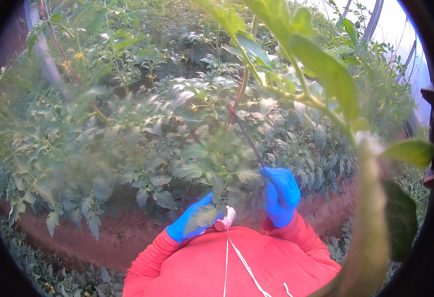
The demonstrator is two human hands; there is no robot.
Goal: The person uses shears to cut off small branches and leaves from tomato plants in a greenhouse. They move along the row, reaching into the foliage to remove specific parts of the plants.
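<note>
My right hand (282, 196), in a blue glove, is closed on a thin dark rod (250, 139) that slants up and to the left. The rod's far tip meets a red tie (231, 109) beside an upright plant stem. My left hand (193, 217), also gloved in blue, is low in front of my chest, partly behind a tomato leaf (203, 218). Beside its fingers is a pinkish-white bundle (225, 219); whether the fingers grip it cannot be made out. White strings (243, 263) hang down over the red top from near that bundle.
Dense tomato plants (128, 122) with yellow flowers spread ahead, above a reddish soil bank (102, 237). A blurred thick stem (369, 219) with leaves stands very near the camera at right. A pale post (44, 55) leans at upper left.
</note>
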